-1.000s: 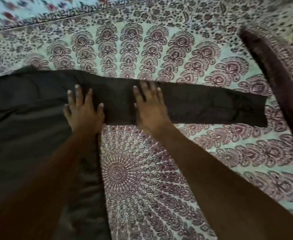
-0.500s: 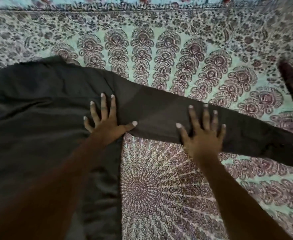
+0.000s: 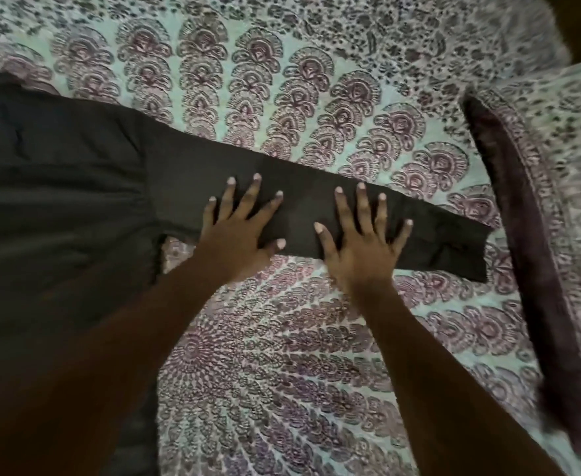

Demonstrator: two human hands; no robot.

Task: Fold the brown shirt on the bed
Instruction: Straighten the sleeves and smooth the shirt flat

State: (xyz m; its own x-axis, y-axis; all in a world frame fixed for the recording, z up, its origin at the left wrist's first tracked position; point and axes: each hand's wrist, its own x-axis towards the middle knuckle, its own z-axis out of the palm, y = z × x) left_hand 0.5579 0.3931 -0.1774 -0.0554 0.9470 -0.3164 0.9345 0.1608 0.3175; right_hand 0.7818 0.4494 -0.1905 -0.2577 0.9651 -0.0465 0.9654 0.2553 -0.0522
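The brown shirt (image 3: 59, 187) lies flat on the bed, its body filling the left side of the view. One long sleeve (image 3: 316, 201) stretches out to the right, ending in a cuff (image 3: 460, 252). My left hand (image 3: 237, 231) rests palm down on the sleeve near the armpit, fingers spread. My right hand (image 3: 361, 242) presses flat on the sleeve further right, fingers apart, a short way from the cuff. Neither hand grips the cloth. My left forearm covers part of the shirt's lower body.
The bed wears a pale green sheet (image 3: 282, 355) printed with purple fan motifs. A pillow or bolster with a dark maroon border (image 3: 529, 242) and matching print lies along the right side, just beyond the cuff.
Both hands slid along the sleeve; the left moved from the shirt's armpit onto the sleeve, and the two hands now lie closer together. The camera view shifted, showing more of the pillow.
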